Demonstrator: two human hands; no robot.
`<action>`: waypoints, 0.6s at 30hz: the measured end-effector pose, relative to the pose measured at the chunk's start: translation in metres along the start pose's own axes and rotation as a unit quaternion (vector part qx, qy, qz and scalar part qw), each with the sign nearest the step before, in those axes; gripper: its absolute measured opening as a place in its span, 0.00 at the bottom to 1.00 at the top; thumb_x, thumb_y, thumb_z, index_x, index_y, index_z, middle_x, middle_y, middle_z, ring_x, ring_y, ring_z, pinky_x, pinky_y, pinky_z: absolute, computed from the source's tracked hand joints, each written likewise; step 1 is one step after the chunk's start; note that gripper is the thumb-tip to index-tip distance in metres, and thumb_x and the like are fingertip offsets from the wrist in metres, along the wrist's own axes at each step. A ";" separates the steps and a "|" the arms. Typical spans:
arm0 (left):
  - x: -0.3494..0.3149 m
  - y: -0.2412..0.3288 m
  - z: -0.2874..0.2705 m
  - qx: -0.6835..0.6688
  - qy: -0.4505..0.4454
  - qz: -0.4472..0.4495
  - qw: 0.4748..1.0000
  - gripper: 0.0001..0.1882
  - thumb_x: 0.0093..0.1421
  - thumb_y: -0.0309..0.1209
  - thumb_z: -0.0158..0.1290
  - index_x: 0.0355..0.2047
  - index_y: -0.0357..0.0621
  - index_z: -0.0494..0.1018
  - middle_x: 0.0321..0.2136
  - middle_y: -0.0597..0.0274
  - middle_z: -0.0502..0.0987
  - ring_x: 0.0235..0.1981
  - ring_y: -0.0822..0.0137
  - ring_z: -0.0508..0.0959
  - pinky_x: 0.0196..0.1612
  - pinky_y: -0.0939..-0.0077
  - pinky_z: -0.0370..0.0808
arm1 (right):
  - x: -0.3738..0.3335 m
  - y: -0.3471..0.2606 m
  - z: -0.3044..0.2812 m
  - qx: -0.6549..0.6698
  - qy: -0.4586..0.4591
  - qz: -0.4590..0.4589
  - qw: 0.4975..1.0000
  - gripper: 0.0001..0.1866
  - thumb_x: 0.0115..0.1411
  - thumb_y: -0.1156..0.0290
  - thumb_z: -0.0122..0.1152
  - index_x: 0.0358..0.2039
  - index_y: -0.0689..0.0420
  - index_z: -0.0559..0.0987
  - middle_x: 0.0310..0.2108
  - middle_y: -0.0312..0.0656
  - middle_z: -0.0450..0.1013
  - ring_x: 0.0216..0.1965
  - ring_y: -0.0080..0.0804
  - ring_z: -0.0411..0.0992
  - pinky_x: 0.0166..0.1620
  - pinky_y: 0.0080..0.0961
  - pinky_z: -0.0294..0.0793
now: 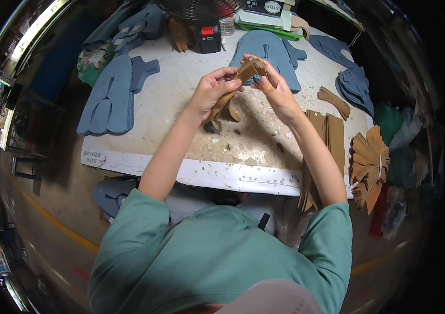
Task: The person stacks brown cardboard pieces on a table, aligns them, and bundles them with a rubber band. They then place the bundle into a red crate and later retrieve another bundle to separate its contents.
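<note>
Left hand: fingers clamped on thin brown pieces, held over desk at upper centre of frame. Right hand: fingers set at pieces' upper end; whether clamped cannot be told. Step in hand judged as parting or checking of pieces; steady left grip and light right fingers called for next.

Floor marked by yellow line, lower left. Blue stack laid at desk's left. Pale desk scuffed, scraps strewn mid-frame. Fan, top centre. Brown strips stacked, right.
</note>
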State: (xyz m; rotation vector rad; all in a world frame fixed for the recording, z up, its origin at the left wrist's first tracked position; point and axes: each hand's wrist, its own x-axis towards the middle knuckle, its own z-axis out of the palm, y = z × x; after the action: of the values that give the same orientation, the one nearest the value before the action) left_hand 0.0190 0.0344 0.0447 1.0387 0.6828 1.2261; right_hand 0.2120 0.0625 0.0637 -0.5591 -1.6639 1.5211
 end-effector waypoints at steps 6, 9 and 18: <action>-0.003 0.009 0.002 0.401 0.035 0.116 0.908 0.21 0.50 0.29 0.65 0.45 0.38 0.76 0.38 0.62 0.79 0.37 0.72 0.78 0.41 0.80 0.75 | 0.002 0.001 -0.012 -0.123 -0.001 -0.024 0.992 0.29 0.53 0.62 0.71 0.52 0.57 0.70 0.45 0.37 0.71 0.46 0.24 0.69 0.49 0.22 0.69; -0.007 0.014 0.004 0.464 0.004 0.142 0.874 0.22 0.47 0.29 0.66 0.43 0.40 0.77 0.39 0.62 0.80 0.37 0.72 0.79 0.42 0.78 0.75 | 0.001 0.006 -0.011 -0.166 0.016 -0.059 0.984 0.28 0.46 0.65 0.74 0.47 0.56 0.72 0.40 0.37 0.72 0.41 0.22 0.70 0.46 0.20 0.70; -0.004 0.009 0.001 0.179 0.034 0.147 0.972 0.24 0.55 0.32 0.61 0.49 0.34 0.72 0.42 0.58 0.77 0.42 0.68 0.78 0.46 0.74 0.77 | 0.010 -0.028 -0.060 -0.185 0.044 -0.102 0.976 0.20 0.54 0.64 0.68 0.47 0.52 0.76 0.43 0.36 0.74 0.42 0.26 0.73 0.46 0.23 0.74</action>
State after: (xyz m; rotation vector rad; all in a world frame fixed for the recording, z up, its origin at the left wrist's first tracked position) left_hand 0.0149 0.0304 0.0530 1.4423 0.8440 1.4306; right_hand 0.2586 0.1018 0.0915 -0.6190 -1.8848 1.0308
